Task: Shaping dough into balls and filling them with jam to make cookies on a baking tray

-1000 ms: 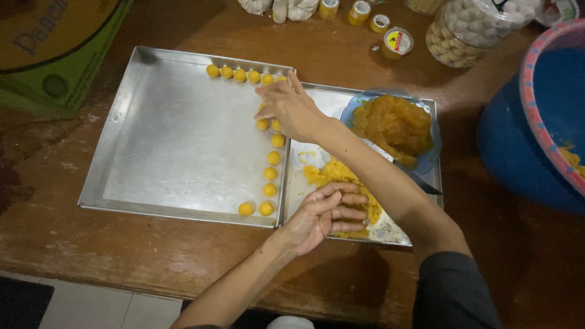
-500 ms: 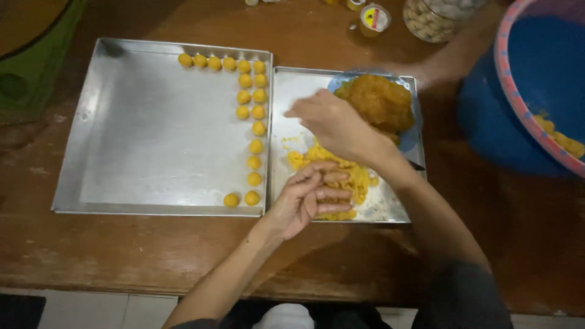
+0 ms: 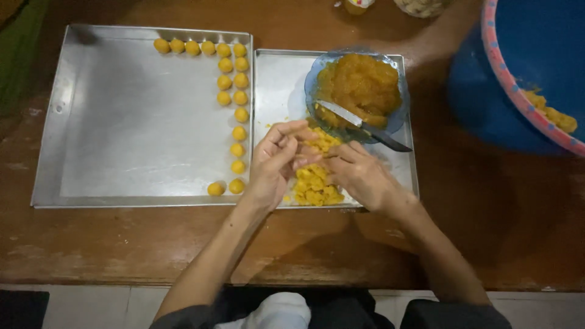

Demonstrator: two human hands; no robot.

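My left hand (image 3: 275, 163) and my right hand (image 3: 358, 173) meet over a pile of yellow dough pieces (image 3: 314, 186) in the smaller metal tray (image 3: 277, 79). The left hand's fingers are spread and slightly curled, its palm turned toward the right hand. My right hand's fingertips are pinched on a yellow dough piece at the top of the pile, against the left fingers. Small yellow balls (image 3: 234, 97) line the top and right edge of the large metal tray (image 3: 134, 122) to the left.
A blue glass bowl of orange filling (image 3: 362, 85) sits in the small tray's far corner, with a knife (image 3: 365, 125) laid across it. A big blue basin (image 3: 524, 79) stands at the right. Another person's arm (image 3: 439, 36) reaches in at the top right. Everything rests on a wooden table (image 3: 122, 244).
My right hand has come back from the row of balls in the large tray to the dough pile and now meets my left hand. The view has shifted closer.
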